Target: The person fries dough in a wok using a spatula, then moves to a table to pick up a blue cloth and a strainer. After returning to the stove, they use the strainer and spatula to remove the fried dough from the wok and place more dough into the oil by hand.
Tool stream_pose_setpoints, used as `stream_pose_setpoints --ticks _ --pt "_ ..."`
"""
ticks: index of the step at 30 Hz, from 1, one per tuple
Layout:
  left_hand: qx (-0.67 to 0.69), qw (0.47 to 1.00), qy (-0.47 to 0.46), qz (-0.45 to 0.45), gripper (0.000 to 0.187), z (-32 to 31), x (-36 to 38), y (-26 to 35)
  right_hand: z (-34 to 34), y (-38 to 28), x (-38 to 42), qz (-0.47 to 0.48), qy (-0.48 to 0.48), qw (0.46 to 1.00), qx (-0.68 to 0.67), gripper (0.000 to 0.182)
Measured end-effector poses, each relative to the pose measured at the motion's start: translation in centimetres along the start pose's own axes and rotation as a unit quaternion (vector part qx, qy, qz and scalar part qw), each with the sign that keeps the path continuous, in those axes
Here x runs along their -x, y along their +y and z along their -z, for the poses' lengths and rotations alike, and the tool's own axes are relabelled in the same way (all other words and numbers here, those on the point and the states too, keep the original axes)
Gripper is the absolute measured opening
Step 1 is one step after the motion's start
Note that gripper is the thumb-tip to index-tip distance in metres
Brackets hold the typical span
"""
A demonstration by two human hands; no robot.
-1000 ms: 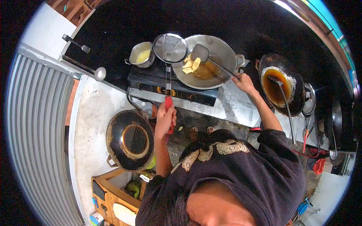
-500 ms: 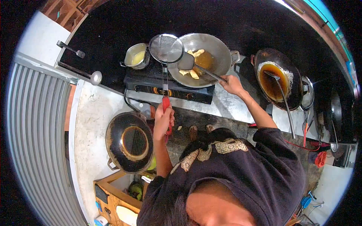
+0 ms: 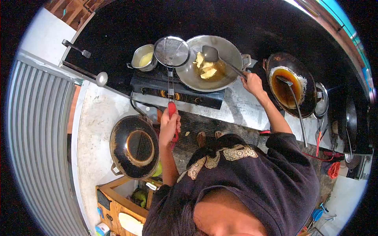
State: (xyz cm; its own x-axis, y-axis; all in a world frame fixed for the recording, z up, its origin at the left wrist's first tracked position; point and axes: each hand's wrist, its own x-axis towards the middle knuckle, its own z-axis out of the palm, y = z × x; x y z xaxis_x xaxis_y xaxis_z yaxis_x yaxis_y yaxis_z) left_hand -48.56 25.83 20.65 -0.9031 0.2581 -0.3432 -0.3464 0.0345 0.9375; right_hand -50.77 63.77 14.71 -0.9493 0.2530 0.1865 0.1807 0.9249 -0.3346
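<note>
My left hand [image 3: 168,129] is closed round the red handle of a wire-mesh strainer [image 3: 171,51]. The strainer's round mesh is raised at the left rim of a large metal wok [image 3: 189,74] on the stove. My right hand [image 3: 252,84] grips the handle of a spatula [image 3: 210,54], whose broad dark blade is inside the wok. Just below the blade, pale yellow pieces of food [image 3: 208,70] lie together in brownish oil. I cannot make out what food they are.
A small pot [image 3: 138,52] with yellowish contents stands left of the wok, by the black stove [image 3: 147,84]. To the right is a dark pan [image 3: 305,70] of brown liquid with a long-handled utensil in it. Another blackened wok [image 3: 118,137] sits on the left counter [image 3: 92,129].
The spatula blade has moved from the left of the food to its far side, and my right hand has shifted right. The pieces now lie closer together. The strainer has barely moved.
</note>
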Motion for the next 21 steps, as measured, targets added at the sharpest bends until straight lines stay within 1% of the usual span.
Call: stream_pose_setpoints --ticks 3,4,7,10,11,16,19,20,21 --pt "-0.008 1.0 -0.002 -0.001 0.01 -0.1 0.2 0.1 -2.6 2.1 -2.4 0.023 0.049 0.998 0.021 0.028" --pt "-0.01 1.0 -0.002 -0.004 0.01 -0.2 0.1 0.2 -2.9 2.1 -3.1 0.008 0.038 0.999 0.027 0.03" --pt "-0.008 1.0 -0.013 -0.004 0.009 -0.2 0.0 0.1 -3.5 2.4 -4.3 0.022 0.035 0.999 0.027 0.031" --pt "-0.023 0.999 -0.021 -0.012 0.008 -0.1 -0.3 -0.2 -4.3 3.4 -4.9 0.035 0.006 0.998 0.049 0.03" --pt "-0.023 1.0 -0.018 -0.008 0.008 -0.2 -0.2 -0.1 -4.3 3.9 -4.7 0.04 -0.008 0.998 0.038 0.03" --pt "-0.026 1.0 -0.008 -0.004 0.008 -0.3 0.1 0.0 1.4 2.5 -2.9 0.057 -0.055 0.997 0.011 0.026" --pt "-0.029 0.999 -0.013 0.0 0.008 -0.1 -0.4 -0.4 3.1 2.5 -3.2 0.038 -0.044 0.998 0.005 0.027" --pt "-0.028 1.0 -0.013 -0.001 0.007 -0.2 -0.5 -0.4 1.6 4.3 -3.7 0.043 -0.006 0.999 0.013 0.029" --pt "-0.026 1.0 -0.013 -0.002 0.007 -0.2 -0.5 -0.3 1.9 4.5 -4.2 0.024 -0.006 0.999 0.027 0.029"
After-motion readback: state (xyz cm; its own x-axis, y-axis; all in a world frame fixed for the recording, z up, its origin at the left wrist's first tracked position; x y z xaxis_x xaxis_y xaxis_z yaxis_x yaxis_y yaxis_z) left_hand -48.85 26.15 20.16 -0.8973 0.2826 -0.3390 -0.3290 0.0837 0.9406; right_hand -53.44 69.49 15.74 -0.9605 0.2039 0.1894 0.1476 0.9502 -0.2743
